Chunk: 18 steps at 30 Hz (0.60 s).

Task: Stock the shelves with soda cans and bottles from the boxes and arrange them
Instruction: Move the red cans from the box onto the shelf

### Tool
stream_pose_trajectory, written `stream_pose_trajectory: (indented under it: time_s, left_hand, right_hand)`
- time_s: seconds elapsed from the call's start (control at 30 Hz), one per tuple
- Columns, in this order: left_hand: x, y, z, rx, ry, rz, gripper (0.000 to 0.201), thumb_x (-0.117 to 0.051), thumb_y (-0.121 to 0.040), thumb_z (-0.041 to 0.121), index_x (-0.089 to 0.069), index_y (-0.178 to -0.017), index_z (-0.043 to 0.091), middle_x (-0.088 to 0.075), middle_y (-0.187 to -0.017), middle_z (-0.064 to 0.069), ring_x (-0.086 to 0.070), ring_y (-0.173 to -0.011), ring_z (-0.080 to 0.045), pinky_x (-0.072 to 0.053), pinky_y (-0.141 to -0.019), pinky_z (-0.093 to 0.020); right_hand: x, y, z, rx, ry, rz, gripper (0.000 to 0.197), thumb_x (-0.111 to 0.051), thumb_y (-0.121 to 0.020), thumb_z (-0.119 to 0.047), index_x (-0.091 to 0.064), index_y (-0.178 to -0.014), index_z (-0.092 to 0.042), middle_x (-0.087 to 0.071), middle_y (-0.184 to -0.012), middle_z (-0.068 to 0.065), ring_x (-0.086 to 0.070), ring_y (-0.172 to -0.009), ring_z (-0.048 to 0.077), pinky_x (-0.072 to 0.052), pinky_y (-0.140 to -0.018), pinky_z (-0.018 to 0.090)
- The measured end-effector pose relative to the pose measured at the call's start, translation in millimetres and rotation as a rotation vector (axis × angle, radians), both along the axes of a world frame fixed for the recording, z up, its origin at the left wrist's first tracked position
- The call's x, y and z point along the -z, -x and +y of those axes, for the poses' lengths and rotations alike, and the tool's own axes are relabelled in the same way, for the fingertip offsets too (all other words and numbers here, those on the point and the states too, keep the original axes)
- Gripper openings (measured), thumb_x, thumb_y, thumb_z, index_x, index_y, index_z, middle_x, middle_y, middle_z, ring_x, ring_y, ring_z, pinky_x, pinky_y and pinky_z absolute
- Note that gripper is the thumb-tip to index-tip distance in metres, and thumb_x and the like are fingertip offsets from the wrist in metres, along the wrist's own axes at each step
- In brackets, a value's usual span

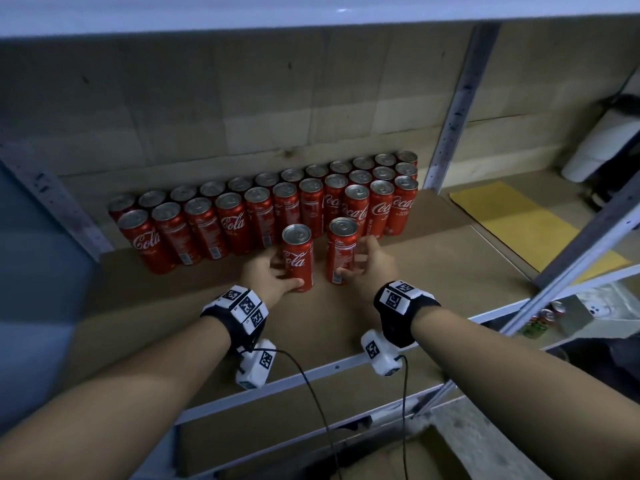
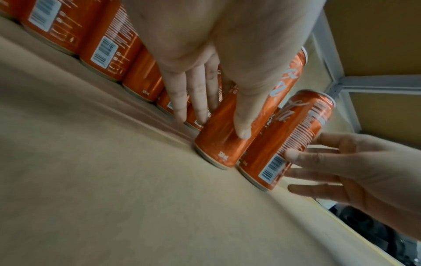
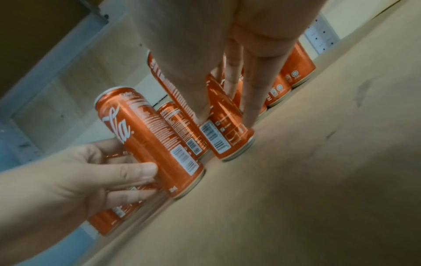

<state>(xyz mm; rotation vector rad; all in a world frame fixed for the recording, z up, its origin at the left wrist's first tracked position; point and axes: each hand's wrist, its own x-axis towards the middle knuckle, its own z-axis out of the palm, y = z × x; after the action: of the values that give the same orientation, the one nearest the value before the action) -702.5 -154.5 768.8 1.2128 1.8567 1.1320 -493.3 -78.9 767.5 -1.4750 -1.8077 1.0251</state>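
Observation:
Two red Coca-Cola cans stand upright on the brown shelf board, just in front of the stocked rows of cans. My left hand holds the left can low down, thumb across its front and fingers behind it; the left wrist view shows that can standing on the board. My right hand holds the right can the same way, and the right wrist view shows this can between thumb and fingers. A small gap separates the two cans.
Rows of red cans run along the back wall from the left to a grey upright post. The shelf above hangs low overhead. A yellow sheet lies beyond the post. More cans show below right.

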Motion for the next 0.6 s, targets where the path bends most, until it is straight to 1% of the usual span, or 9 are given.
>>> stream_pose_trajectory:
  time_s: [0.13, 0.17, 0.27, 0.33, 0.43, 0.47, 0.53, 0.57, 0.6]
  left_hand:
    - [1.4, -8.6, 16.9, -0.013, -0.034, 0.002, 0.065, -0.087, -0.072, 0.001, -0.055, -0.127, 0.012, -0.063, -0.107, 0.001, -0.066, -0.094, -0.018, -0.052, -0.086, -0.031]
    - [0.4, -10.9, 21.8, -0.029, -0.033, 0.007, 0.063, -0.087, -0.072, 0.002, -0.055, -0.126, 0.010, -0.062, -0.106, 0.001, -0.065, -0.094, -0.018, -0.051, -0.084, -0.030]
    - [-2.8, -14.3, 39.3, -0.071, -0.028, 0.002, 0.058, -0.089, -0.070, 0.002, -0.057, -0.118, 0.007, -0.062, -0.105, -0.002, -0.064, -0.094, -0.020, -0.051, -0.082, -0.030]
    - [-2.8, -14.1, 51.2, -0.090, -0.028, 0.015, 0.056, -0.091, -0.067, 0.003, -0.058, -0.112, 0.012, -0.064, -0.105, -0.002, -0.066, -0.096, -0.021, -0.054, -0.082, -0.032]
    - [0.1, -12.5, 64.7, -0.109, -0.026, 0.027, 0.058, -0.090, -0.068, 0.002, -0.058, -0.116, 0.007, -0.065, -0.111, -0.008, -0.065, -0.097, -0.023, -0.053, -0.069, -0.028]
    - [1.8, -11.4, 68.3, -0.124, -0.035, 0.030, 0.058, -0.091, -0.067, 0.002, -0.058, -0.116, 0.005, -0.066, -0.112, -0.011, -0.066, -0.098, -0.025, -0.054, -0.070, -0.031]
    - [4.6, -9.6, 74.3, -0.148, -0.055, 0.034, 0.059, -0.092, -0.066, 0.003, -0.058, -0.114, 0.001, -0.067, -0.115, -0.018, -0.067, -0.102, -0.031, -0.057, -0.083, -0.039]
    - [4.7, -9.2, 76.5, -0.152, -0.058, 0.042, 0.059, -0.092, -0.066, 0.002, -0.058, -0.115, -0.001, -0.066, -0.116, -0.020, -0.067, -0.103, -0.031, -0.056, -0.086, -0.040]
    - [4.4, -8.9, 78.2, -0.156, -0.057, 0.055, 0.059, -0.091, -0.066, 0.002, -0.058, -0.115, -0.003, -0.066, -0.117, -0.021, -0.066, -0.102, -0.028, -0.054, -0.087, -0.038]
  right_hand:
    - [-11.2, 18.5, 10.1, 0.070, 0.031, 0.020, 0.062, -0.089, -0.076, -0.015, -0.055, -0.127, -0.013, -0.069, -0.118, 0.000, -0.068, -0.110, 0.020, -0.054, -0.100, 0.038]
    - [-11.8, 23.5, 13.7, 0.092, 0.021, 0.006, 0.062, -0.090, -0.075, -0.017, -0.057, -0.127, -0.013, -0.070, -0.120, 0.001, -0.068, -0.111, 0.022, -0.054, -0.100, 0.039]
    - [-12.1, 36.2, 21.7, 0.149, -0.041, -0.091, 0.057, -0.088, -0.077, -0.022, -0.063, -0.127, -0.014, -0.071, -0.123, 0.005, -0.067, -0.115, 0.026, -0.052, -0.097, 0.033]
    - [-12.5, 40.9, 26.7, 0.185, -0.059, -0.079, 0.056, -0.083, -0.082, -0.019, -0.059, -0.133, -0.012, -0.069, -0.127, 0.008, -0.064, -0.119, 0.029, -0.050, -0.098, 0.033]
    - [-12.5, 45.3, 36.8, 0.209, -0.021, -0.043, 0.053, -0.075, -0.089, -0.015, -0.053, -0.138, -0.010, -0.065, -0.133, 0.010, -0.059, -0.125, 0.030, -0.046, -0.106, 0.037]
    - [-11.0, 46.2, 40.4, 0.208, 0.001, -0.031, 0.050, -0.074, -0.090, -0.012, -0.054, -0.136, -0.010, -0.065, -0.132, 0.009, -0.059, -0.125, 0.030, -0.045, -0.107, 0.036]
    - [-4.3, 49.9, 47.2, 0.247, 0.040, 0.041, 0.040, -0.076, -0.087, -0.008, -0.061, -0.125, -0.010, -0.069, -0.123, 0.008, -0.062, -0.118, 0.029, -0.046, -0.098, 0.033]
    - [-0.5, 52.0, 49.6, 0.276, 0.050, 0.074, 0.037, -0.079, -0.085, -0.009, -0.064, -0.118, -0.012, -0.070, -0.117, 0.006, -0.064, -0.113, 0.027, -0.047, -0.093, 0.032]
    - [2.5, 54.4, 51.4, 0.299, 0.057, 0.100, 0.034, -0.081, -0.083, -0.012, -0.065, -0.112, -0.015, -0.071, -0.112, 0.003, -0.066, -0.108, 0.026, -0.048, -0.091, 0.032]
